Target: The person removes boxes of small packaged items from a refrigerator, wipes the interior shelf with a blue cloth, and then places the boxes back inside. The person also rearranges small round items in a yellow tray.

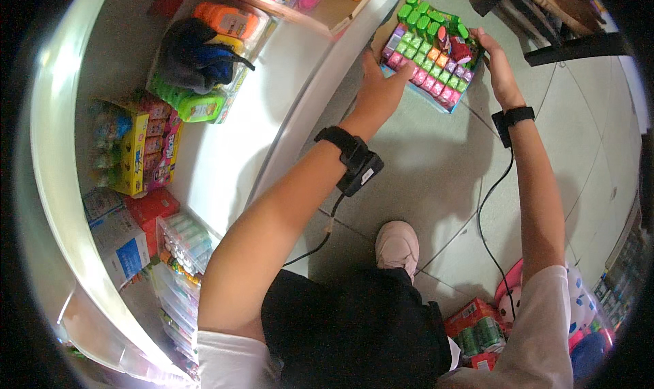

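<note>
My left hand grips the near left side of a shallow display box, its thumb over the front row. My right hand holds the box's right side with the fingers along the edge. Inside stand rows of small wrapped sweets in pink, green, orange and purple. Behind them lie several green-capped containers. A dark red capped item rests on top at the right. The box is held above the tiled floor, beside the shelf; its underside is hidden. Both wrists wear black straps with cabled devices.
At left, a lit white shelf carries a tray with orange and green packs under a dark cloth item. Yellow boxes and clear containers stand nearby. Dark wooden furniture is upper right; red-packed cans sit lower right.
</note>
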The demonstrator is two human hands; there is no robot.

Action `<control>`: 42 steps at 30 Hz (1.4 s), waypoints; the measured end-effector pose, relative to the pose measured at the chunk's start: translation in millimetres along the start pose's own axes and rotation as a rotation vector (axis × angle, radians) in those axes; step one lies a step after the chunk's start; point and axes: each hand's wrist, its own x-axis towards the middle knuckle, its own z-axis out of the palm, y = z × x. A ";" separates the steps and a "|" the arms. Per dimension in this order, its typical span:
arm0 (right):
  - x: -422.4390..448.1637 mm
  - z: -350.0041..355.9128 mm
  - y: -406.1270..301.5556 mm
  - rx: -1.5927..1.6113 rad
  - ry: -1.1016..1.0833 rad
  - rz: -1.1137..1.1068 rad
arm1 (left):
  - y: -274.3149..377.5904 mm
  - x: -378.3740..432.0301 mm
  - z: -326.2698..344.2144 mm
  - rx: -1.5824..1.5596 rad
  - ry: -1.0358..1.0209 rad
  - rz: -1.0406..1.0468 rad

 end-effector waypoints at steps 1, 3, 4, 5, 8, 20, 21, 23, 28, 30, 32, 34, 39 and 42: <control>2.0 0.0 1.9 -0.024 0.016 0.004 | -2.7 5.7 2.7 -0.037 -0.009 0.004; 6.9 1.7 9.5 -0.084 0.071 -0.026 | -3.8 15.3 6.6 -0.116 -0.019 0.002; 6.2 1.2 15.2 -0.096 0.131 -0.048 | -2.7 18.8 7.8 -0.158 -0.018 -0.003; 2.5 -0.5 21.2 -0.094 0.136 -0.055 | -1.3 20.9 8.8 -0.189 -0.021 -0.019; -18.7 0.9 39.6 -0.189 0.298 -0.015 | 3.1 18.2 7.7 -0.279 -0.048 -0.055; -164.5 36.3 58.6 -0.417 0.379 0.053 | 15.2 17.4 -6.7 -0.221 -0.256 -0.056; -171.3 38.7 57.7 -0.401 0.385 0.105 | 16.8 21.2 -9.1 -0.203 -0.285 -0.055; -182.2 45.7 56.3 -0.239 0.358 0.077 | 21.4 27.6 -14.2 -0.157 -0.336 -0.081; -193.8 53.8 54.4 -0.287 0.311 -0.005 | 53.2 28.0 -31.0 0.414 -0.354 0.439; -194.9 54.0 54.7 -0.317 0.287 -0.014 | 66.4 -2.5 -37.0 0.677 -0.177 0.849; -195.4 54.5 56.3 -0.338 0.295 -0.052 | 79.8 -30.1 -40.8 0.641 -0.132 0.837; -195.9 55.1 58.0 -0.311 0.312 -0.052 | 93.2 -40.9 -48.3 0.643 -0.194 1.041; -195.2 50.8 57.3 -0.160 0.284 0.100 | 127.8 -64.6 -103.1 0.607 -0.276 1.463; -194.2 50.5 56.2 -0.226 0.299 0.134 | 165.9 -102.3 -167.3 0.817 -0.275 1.431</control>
